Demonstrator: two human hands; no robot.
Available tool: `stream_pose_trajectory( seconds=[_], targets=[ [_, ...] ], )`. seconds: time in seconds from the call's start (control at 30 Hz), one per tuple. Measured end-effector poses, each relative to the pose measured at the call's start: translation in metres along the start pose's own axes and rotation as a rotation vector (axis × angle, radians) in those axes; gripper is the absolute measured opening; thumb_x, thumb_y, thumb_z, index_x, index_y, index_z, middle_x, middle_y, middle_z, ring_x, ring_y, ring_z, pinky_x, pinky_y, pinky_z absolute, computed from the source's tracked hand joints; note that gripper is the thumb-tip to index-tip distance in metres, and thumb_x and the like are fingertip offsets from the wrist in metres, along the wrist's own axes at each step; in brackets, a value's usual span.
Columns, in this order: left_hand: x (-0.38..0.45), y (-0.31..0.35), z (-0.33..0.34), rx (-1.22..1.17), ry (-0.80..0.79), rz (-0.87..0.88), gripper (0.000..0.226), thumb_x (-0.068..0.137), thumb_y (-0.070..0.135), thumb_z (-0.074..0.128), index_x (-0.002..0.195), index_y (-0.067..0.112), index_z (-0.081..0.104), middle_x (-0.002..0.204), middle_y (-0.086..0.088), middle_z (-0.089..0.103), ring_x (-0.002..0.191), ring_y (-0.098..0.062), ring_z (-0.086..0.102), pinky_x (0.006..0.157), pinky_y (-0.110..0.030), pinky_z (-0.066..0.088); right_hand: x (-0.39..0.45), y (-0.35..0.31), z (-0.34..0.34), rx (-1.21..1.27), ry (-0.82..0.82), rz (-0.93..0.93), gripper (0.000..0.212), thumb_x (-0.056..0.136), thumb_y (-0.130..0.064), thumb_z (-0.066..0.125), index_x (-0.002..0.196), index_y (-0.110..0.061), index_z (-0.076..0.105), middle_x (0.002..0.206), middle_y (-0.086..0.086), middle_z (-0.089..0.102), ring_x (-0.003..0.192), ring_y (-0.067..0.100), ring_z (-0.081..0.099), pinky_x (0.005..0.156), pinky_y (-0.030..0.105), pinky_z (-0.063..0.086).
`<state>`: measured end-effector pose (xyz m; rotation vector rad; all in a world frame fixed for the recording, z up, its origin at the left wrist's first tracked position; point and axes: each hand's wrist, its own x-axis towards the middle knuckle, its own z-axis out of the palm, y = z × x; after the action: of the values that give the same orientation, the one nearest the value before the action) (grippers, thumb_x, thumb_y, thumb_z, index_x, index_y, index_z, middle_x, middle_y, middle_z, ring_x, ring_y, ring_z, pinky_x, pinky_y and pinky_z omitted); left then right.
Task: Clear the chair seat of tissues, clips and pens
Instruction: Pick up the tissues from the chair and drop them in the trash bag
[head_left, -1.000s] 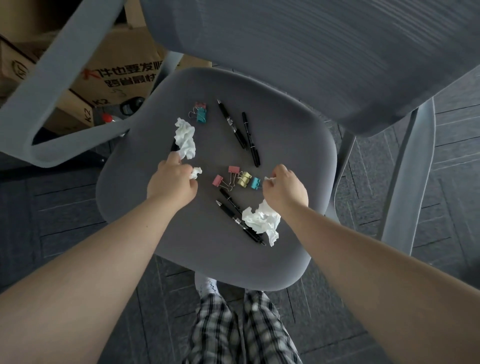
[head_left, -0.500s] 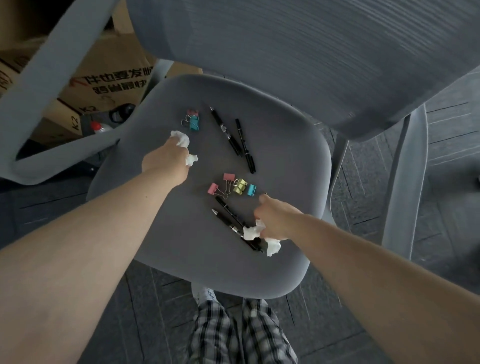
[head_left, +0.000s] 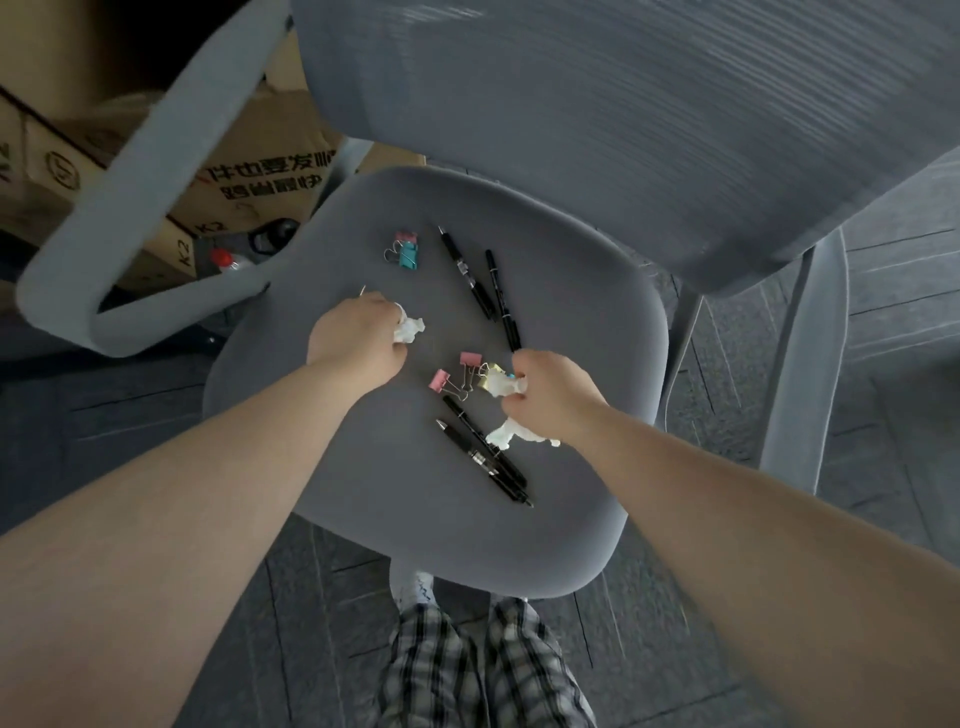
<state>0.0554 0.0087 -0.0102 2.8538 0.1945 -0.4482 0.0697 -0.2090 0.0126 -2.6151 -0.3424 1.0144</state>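
From my head view, the grey chair seat (head_left: 374, 499) fills the middle of the frame. Its rounded near edge lies low in the frame above my plaid trousers (head_left: 483, 670); the lower left part of the seat is bare, with free room there.

My left hand (head_left: 358, 340) sits left of centre, its grip closed around a crumpled white tissue (head_left: 409, 329) that pokes out toward the right. My right hand (head_left: 553, 397) sits right of centre, its grip closed on another tissue wad (head_left: 503, 385), and more white tissue (head_left: 511, 434) shows beneath the wrist.

Between my hands lie two pink clips (head_left: 457, 371) and a gold clip (head_left: 488, 375), partly covered by the wad. A teal and pink clip pair (head_left: 407, 252) lies nearer the backrest, upper middle. Two black pens (head_left: 485, 286) lie side by side above my right hand; two more pens (head_left: 483, 454) lie below it, partly under the tissue.

The chair back (head_left: 623, 130) takes up the upper right, an armrest (head_left: 130, 208) the upper left, with cardboard boxes (head_left: 249, 176) behind it. Dark carpet tiles (head_left: 883, 322) surround the chair.

My palms and fingertips are hidden, so I cannot tell whether anything else is held.
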Motion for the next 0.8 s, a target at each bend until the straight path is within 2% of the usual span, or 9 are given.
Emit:
stream_pose_trajectory(
  seconds=[0.1, 0.17, 0.27, 0.4, 0.47, 0.5, 0.6, 0.67, 0.8],
  targets=[
    [-0.02, -0.001, -0.007, -0.009, 0.019, -0.037, 0.02, 0.082, 0.016, 0.059, 0.096, 0.004, 0.065, 0.102, -0.014, 0.061, 0.094, -0.036, 0.057, 0.064, -0.033, 0.04, -0.001, -0.013, -0.006, -0.029, 0.023, -0.061, 0.022, 0.083, -0.014, 0.05, 0.07, -0.018, 0.032, 0.065, -0.005, 0.039, 0.063, 0.024, 0.042, 0.047, 0.026, 0.026],
    [-0.038, -0.003, -0.012, -0.021, 0.043, -0.075, 0.018, 0.082, 0.014, 0.059, 0.095, 0.004, 0.065, 0.1, -0.014, 0.06, 0.093, -0.036, 0.057, 0.063, -0.032, 0.037, -0.004, -0.022, -0.006, -0.019, 0.029, -0.118, 0.012, 0.084, -0.013, 0.049, 0.084, -0.016, 0.037, 0.066, -0.01, 0.039, 0.061, 0.02, 0.043, 0.047, 0.026, 0.027],
    [-0.074, -0.01, -0.015, -0.081, 0.065, -0.158, 0.014, 0.083, 0.013, 0.058, 0.092, 0.005, 0.064, 0.097, -0.013, 0.058, 0.087, -0.035, 0.058, 0.062, -0.032, 0.038, -0.01, -0.037, 0.0, -0.041, 0.014, -0.188, 0.012, 0.085, -0.014, 0.049, 0.096, -0.015, 0.044, 0.081, -0.003, 0.052, 0.071, 0.024, 0.052, 0.052, 0.027, 0.034],
    [-0.129, -0.026, -0.007, -0.199, 0.02, -0.288, 0.009, 0.085, 0.015, 0.056, 0.087, 0.006, 0.059, 0.089, -0.004, 0.046, 0.082, -0.029, 0.054, 0.064, -0.031, 0.037, -0.02, -0.062, 0.021, -0.173, -0.075, -0.289, 0.007, 0.085, -0.014, 0.046, 0.083, -0.02, 0.049, 0.092, -0.001, 0.05, 0.085, 0.024, 0.051, 0.069, 0.031, 0.04],
    [-0.159, -0.033, 0.001, -0.255, 0.005, -0.345, 0.006, 0.085, 0.015, 0.056, 0.082, 0.01, 0.053, 0.089, -0.002, 0.043, 0.083, -0.028, 0.053, 0.066, -0.031, 0.037, -0.029, -0.076, 0.035, -0.232, -0.106, -0.345, 0.019, 0.084, -0.013, 0.046, 0.069, -0.025, 0.041, 0.089, -0.001, 0.049, 0.087, 0.026, 0.054, 0.076, 0.034, 0.044],
    [-0.175, -0.036, 0.006, -0.278, 0.005, -0.375, 0.007, 0.085, 0.014, 0.056, 0.081, 0.011, 0.051, 0.09, -0.002, 0.043, 0.084, -0.028, 0.054, 0.066, -0.031, 0.037, -0.035, -0.083, 0.043, -0.254, -0.119, -0.367, 0.023, 0.084, -0.013, 0.046, 0.066, -0.025, 0.037, 0.087, -0.001, 0.05, 0.083, 0.027, 0.055, 0.072, 0.033, 0.044],
    [-0.225, -0.043, 0.019, -0.302, 0.005, -0.459, 0.011, 0.086, 0.015, 0.056, 0.092, 0.005, 0.058, 0.092, -0.002, 0.043, 0.089, -0.029, 0.056, 0.067, -0.032, 0.038, -0.056, -0.104, 0.067, -0.324, -0.167, -0.423, 0.014, 0.083, -0.013, 0.046, 0.072, -0.021, 0.042, 0.089, -0.001, 0.05, 0.077, 0.027, 0.053, 0.062, 0.03, 0.038],
    [-0.259, -0.047, 0.027, -0.315, 0.012, -0.516, 0.016, 0.086, 0.014, 0.056, 0.098, 0.003, 0.059, 0.093, -0.003, 0.044, 0.088, -0.028, 0.055, 0.067, -0.032, 0.038, -0.072, -0.119, 0.085, -0.386, -0.19, -0.481, 0.008, 0.083, -0.013, 0.045, 0.078, -0.019, 0.045, 0.091, -0.001, 0.049, 0.081, 0.027, 0.054, 0.064, 0.031, 0.038],
    [-0.335, -0.052, 0.044, -0.384, 0.077, -0.633, 0.014, 0.086, 0.01, 0.054, 0.095, 0.002, 0.059, 0.091, 0.0, 0.042, 0.082, -0.023, 0.05, 0.067, -0.032, 0.038, -0.108, -0.148, 0.126, -0.523, -0.23, -0.607, 0.005, 0.087, -0.016, 0.044, 0.083, -0.019, 0.046, 0.092, -0.001, 0.048, 0.082, 0.024, 0.051, 0.066, 0.031, 0.038]
  ],
)
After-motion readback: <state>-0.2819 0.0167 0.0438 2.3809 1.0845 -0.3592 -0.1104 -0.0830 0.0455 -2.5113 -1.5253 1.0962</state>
